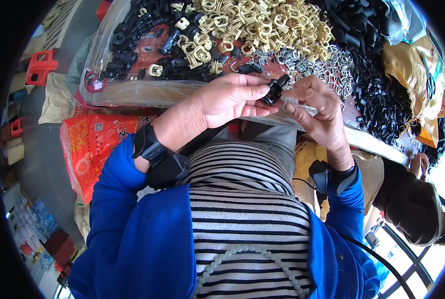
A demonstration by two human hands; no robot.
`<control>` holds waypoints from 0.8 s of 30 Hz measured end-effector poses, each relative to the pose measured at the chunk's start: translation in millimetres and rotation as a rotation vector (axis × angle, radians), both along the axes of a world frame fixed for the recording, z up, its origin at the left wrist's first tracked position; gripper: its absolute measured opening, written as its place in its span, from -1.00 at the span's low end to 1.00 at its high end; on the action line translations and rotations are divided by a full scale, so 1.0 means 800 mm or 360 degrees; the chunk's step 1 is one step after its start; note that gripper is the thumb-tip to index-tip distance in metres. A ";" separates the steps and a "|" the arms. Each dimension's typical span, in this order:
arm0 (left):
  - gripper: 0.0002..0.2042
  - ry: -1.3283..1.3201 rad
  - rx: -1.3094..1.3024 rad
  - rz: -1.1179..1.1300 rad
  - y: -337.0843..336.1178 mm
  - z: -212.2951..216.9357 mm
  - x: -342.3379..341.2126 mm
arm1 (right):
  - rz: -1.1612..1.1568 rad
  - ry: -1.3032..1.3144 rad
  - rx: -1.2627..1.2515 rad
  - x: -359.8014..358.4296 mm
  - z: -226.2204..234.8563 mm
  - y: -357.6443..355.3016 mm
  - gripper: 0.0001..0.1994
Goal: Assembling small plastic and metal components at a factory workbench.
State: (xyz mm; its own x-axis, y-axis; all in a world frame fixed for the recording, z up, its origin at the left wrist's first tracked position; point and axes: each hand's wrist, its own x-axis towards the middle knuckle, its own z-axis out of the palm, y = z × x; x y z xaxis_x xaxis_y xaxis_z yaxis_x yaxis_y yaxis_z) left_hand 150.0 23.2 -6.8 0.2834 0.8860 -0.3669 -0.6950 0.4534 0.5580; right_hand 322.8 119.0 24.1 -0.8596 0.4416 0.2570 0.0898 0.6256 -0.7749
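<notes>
My left hand [226, 99] grips a small black plastic fitting [275, 89] between thumb and fingers, just over the table's near edge. Close beside it on the right, my right hand [322, 110] has its thumb and fingers bent together toward the fitting. Whatever those right fingertips hold, if anything, is too small to make out. Beyond my hands lie a heap of cream plastic clips [262, 25] and a pile of bent metal wire clips [327, 70]. More black fittings [127, 37] are spread at the far left of the table.
Small black pieces [381, 104] cover the table's right side, near a yellow sack [411, 65]. Plastic film wraps the table edge [132, 93]. A red printed bag [93, 144] sits at left. Another person's hand [420, 164] shows at far right.
</notes>
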 end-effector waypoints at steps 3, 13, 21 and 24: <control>-0.74 -0.0033 0.0011 -0.0030 0.003 -0.001 -0.001 | 0.0078 -0.0008 0.0172 0.003 0.003 -0.001 -0.77; -0.73 0.0093 -0.0040 -0.0127 0.001 -0.007 0.000 | 0.0251 -0.0188 0.0551 -0.001 0.000 -0.002 -0.69; -0.74 0.0029 -0.0060 -0.0146 0.004 -0.010 -0.001 | 0.0312 0.0081 -0.0144 0.004 -0.017 0.019 -0.70; -0.74 0.0010 -0.0038 -0.0157 0.003 -0.011 -0.005 | -0.0231 -0.0069 0.0150 0.019 -0.013 0.037 -0.75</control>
State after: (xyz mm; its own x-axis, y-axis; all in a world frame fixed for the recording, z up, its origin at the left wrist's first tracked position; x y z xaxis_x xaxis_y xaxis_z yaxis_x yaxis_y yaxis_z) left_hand 146.1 25.6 -15.9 0.3665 0.8449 -0.3896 -0.6429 0.5327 0.5504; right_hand 338.4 148.8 13.7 -0.7999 0.5373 0.2674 0.2162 0.6737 -0.7067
